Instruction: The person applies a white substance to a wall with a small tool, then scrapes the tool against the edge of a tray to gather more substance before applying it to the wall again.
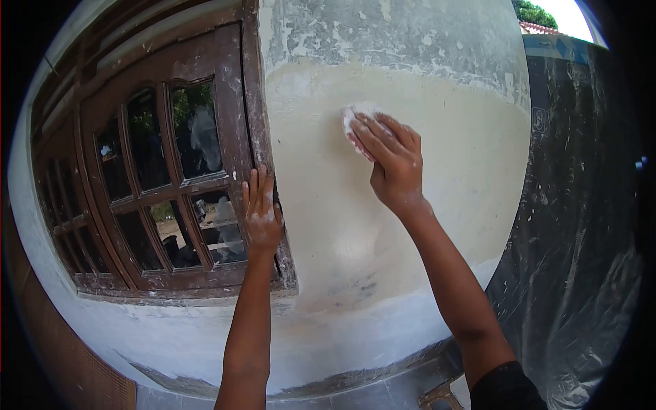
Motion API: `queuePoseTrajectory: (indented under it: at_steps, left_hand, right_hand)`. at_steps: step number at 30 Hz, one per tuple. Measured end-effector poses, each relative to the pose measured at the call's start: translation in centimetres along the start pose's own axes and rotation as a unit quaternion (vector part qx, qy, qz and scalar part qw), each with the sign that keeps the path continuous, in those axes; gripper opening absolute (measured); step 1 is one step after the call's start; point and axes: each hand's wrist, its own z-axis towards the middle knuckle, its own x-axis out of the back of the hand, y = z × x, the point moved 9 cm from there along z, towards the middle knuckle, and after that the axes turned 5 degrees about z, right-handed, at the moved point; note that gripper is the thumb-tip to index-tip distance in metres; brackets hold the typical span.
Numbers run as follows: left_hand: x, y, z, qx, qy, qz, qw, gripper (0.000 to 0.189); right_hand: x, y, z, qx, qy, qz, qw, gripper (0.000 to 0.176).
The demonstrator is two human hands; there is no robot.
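Observation:
My right hand (394, 160) presses a crumpled white cloth-like pad (360, 109) against the wall (328, 205). The pad has a reddish underside along its lower edge; its exact kind is hard to make out. White powder coats the fingertips around it. My left hand (262, 212) lies flat with fingers stretched upward on the brown wooden window frame (254, 102), holding nothing. White smears mark its back. The wall is cream in the middle, with a rough grey and white patchy band above and whitish paint below.
Left of me is the glazed window casement (157, 191), its panes smeared white. Dark plastic sheeting (567, 225) hangs at the right. Below are grey floor tiles (355, 398) and a wooden piece (441, 395). A brown woven panel (75, 348) stands at lower left.

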Motion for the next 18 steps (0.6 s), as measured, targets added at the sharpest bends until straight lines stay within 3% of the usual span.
queuePoseTrajectory:
  at_steps: [3,7,10,15,18]
  left_hand:
    - [-0.1,0.0,0.0,0.003,-0.008,0.002,1.0,0.05]
    - [-0.1,-0.1,-0.1,0.001,-0.009,-0.006,1.0,0.049]
    - [0.1,0.0,-0.3,-0.003,0.0,-0.006,1.0,0.048]
    - [0.1,-0.3,-0.3,0.009,0.004,-0.011,1.0,0.055]
    - [0.1,-0.1,-0.4,0.004,0.009,-0.011,1.0,0.057]
  right_hand:
    - [-2.9,3.7,6.2,0.024,0.016,-0.013,0.999,0.054]
    - [-5.4,5.4,3.2,-0.004,-0.024,-0.046,0.999,0.055]
    - [-4.4,3.3,-6.7,-0.065,-0.081,-0.026,0.994,0.055]
    - [0.9,-5.9,-34.6,-0.143,-0.323,0.021,0.935,0.054]
    - [4.6,-9.8,-40.6,-0.185,-0.381,0.051,0.905,0.05]
